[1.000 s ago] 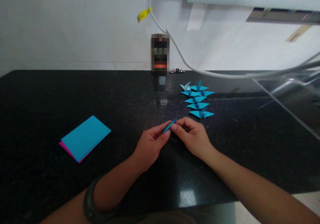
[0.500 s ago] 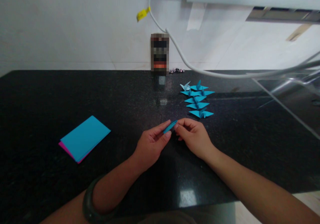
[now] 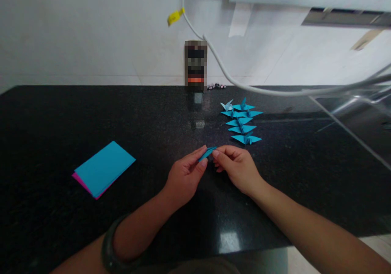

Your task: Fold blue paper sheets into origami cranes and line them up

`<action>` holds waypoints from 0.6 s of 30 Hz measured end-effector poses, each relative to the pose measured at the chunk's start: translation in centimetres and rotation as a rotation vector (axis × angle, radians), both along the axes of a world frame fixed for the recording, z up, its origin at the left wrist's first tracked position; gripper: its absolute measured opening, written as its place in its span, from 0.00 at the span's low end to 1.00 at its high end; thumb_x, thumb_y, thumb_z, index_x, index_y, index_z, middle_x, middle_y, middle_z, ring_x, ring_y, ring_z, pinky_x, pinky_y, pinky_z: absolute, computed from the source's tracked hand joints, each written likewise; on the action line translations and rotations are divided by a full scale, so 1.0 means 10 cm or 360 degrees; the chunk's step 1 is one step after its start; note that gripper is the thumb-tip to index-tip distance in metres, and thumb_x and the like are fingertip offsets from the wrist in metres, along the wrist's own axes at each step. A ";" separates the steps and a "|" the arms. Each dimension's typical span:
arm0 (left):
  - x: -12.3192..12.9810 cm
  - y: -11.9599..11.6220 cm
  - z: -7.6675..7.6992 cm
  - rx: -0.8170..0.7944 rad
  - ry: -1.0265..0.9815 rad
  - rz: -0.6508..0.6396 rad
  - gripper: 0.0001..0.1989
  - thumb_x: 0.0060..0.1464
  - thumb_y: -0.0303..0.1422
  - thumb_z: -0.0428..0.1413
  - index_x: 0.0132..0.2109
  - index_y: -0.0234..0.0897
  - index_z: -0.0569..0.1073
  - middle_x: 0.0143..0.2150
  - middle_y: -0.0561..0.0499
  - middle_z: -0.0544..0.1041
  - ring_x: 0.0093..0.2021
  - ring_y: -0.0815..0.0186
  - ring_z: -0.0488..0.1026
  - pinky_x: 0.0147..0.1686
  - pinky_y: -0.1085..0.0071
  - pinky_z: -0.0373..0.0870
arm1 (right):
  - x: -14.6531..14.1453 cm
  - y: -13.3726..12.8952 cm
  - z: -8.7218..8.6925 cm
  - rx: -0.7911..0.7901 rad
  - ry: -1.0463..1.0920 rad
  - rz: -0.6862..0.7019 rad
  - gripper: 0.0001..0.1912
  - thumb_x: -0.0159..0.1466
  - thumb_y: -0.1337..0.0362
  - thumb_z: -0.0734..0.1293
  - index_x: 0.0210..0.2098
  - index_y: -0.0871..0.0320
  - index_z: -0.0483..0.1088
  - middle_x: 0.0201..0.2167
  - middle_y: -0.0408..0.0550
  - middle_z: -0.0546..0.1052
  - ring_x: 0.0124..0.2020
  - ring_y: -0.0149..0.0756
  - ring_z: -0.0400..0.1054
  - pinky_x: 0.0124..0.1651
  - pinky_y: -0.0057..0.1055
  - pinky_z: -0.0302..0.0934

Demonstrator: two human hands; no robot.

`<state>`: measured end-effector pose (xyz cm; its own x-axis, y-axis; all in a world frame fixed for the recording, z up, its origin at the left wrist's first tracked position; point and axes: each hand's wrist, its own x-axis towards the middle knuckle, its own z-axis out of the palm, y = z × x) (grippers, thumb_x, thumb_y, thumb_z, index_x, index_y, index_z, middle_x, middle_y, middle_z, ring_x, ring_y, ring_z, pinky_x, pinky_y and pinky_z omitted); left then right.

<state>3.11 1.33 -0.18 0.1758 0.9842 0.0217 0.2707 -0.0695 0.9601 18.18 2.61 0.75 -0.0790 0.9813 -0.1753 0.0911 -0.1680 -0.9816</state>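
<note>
A small folded blue paper [image 3: 207, 154] is held between my two hands near the middle of the black countertop. My left hand [image 3: 185, 179] pinches its left end between thumb and fingers. At its right tip, my right hand [image 3: 240, 167] grips it with thumb and forefinger. Several folded blue paper cranes [image 3: 246, 139] sit in a cluster just beyond my right hand, with a paler crane [image 3: 227, 105] at the cluster's back left. A stack of blue sheets [image 3: 104, 169] lies to the left, a pink sheet [image 3: 82, 185] showing beneath it.
The black countertop [image 3: 159, 119] meets a pale wall. A blurred-out upright object [image 3: 196, 65] stands at the back, a beaded string [image 3: 216, 86] beside it. A white cable [image 3: 224, 72] with a yellow tag [image 3: 174, 18] crosses the back right.
My left thumb and fingers have shifted slightly left on the folded paper, whose layers now show a little more apart. The other objects have not moved.
</note>
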 end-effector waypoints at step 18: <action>0.00 -0.02 -0.11 0.0464 0.0323 -0.0021 0.20 0.54 0.33 0.52 0.53 0.29 0.69 0.55 0.39 0.70 0.55 0.58 0.67 0.56 0.59 0.62 | -0.02 -0.01 -0.03 -0.0228 0.0281 -0.0076 0.08 0.49 0.63 0.66 0.20 0.60 0.65 0.15 0.37 0.65 0.17 0.24 0.58 0.22 0.23 0.56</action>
